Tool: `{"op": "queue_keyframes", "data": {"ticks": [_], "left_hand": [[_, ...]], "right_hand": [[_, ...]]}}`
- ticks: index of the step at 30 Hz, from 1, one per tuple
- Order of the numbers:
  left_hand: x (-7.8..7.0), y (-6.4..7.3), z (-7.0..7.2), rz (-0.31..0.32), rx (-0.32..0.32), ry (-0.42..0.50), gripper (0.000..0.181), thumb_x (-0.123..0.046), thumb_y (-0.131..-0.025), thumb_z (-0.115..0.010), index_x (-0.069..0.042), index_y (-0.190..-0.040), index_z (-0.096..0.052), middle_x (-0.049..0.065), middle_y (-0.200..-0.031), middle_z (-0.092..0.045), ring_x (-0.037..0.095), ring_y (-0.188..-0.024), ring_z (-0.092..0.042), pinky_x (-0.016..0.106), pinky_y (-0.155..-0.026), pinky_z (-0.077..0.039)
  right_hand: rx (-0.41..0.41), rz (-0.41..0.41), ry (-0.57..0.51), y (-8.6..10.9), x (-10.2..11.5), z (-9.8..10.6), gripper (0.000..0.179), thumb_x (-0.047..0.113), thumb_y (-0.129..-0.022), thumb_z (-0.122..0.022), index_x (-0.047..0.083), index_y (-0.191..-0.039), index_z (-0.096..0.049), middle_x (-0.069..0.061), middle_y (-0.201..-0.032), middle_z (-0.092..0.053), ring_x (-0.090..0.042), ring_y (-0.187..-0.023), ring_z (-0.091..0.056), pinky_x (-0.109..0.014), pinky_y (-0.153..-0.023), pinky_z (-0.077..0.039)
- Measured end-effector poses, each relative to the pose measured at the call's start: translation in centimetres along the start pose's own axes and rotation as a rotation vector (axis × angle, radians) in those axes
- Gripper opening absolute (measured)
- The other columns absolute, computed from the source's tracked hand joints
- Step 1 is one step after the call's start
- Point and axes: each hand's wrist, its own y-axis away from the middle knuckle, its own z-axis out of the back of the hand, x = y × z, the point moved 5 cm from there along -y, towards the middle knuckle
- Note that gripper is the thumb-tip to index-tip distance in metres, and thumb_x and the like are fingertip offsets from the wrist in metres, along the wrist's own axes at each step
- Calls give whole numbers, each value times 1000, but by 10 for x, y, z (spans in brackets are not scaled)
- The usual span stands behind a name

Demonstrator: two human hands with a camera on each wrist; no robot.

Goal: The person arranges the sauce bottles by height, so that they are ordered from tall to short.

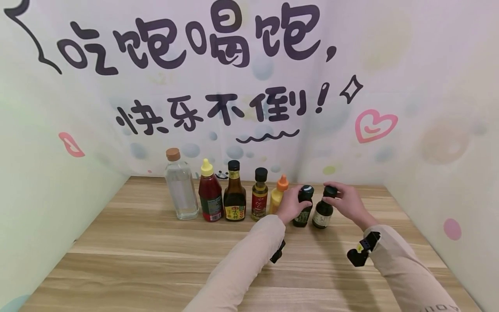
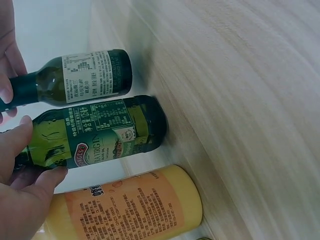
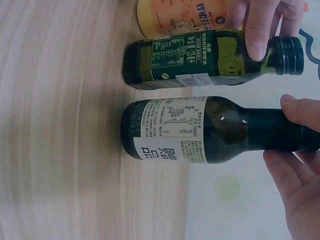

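My left hand grips a small green olive oil bottle around its shoulder, thumb and fingers on either side, as the left wrist view shows. Just to its right, my right hand pinches the dark neck of a small round bottle with a pale label. In the right wrist view this round bottle and the olive oil bottle stand upright side by side, a narrow gap between them. A yellow squeeze bottle with an orange label is beside the left hand, which partly covers it in the head view.
Leftward along the row stand a red-labelled oil bottle, a brown sauce bottle, a red squeeze bottle with a yellow cap and a clear bottle. Behind the wooden table hangs a printed cloth.
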Motion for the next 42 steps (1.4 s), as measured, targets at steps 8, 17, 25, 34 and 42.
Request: {"op": "queue_keyframes", "data": {"ticks": [8,17,25,34,42], "left_hand": [[0,-1,-1,7,4,6,40,-14,-78,-67,-5,-116,-55,7,-111,-59,17,-100,-55,26,-86,-42],[-1,-1,-2,0,13,-3,41,-15,-79,-67,-5,-116,-55,7,-111,-59,17,-101,-54,26,-87,-42],[-2,-1,-4,-25,6,-5,40,-13,-78,-68,-4,-115,-55,8,-109,-60,17,-99,-55,25,-86,-42],[-2,-1,-3,-26,4,-7,41,-14,-78,-68,-4,-115,-55,8,-110,-60,17,-101,-54,25,-87,-41],[0,0,-2,-5,11,-39,42,-15,-79,-67,-5,-118,-53,8,-112,-59,18,-103,-54,26,-88,-41]], "right_hand": [[-16,-2,7,-2,-4,-2,41,3,-79,-64,-3,-118,-52,-27,-110,-53,-40,-91,-58,-43,-69,-50],[-30,-8,14,-2,-8,-3,41,3,-79,-65,-3,-118,-53,-27,-110,-53,-39,-90,-58,-42,-68,-50],[-20,-10,-4,-3,-10,-6,41,2,-79,-64,-3,-117,-53,-28,-111,-52,-40,-91,-57,-42,-70,-50],[-29,-12,-14,-4,-13,-9,40,1,-78,-65,-3,-115,-54,-28,-112,-52,-41,-91,-57,-43,-70,-50],[-42,34,-74,-5,-13,-13,39,-3,-77,-64,-5,-115,-54,-27,-115,-51,-41,-95,-55,-43,-73,-49]]}}
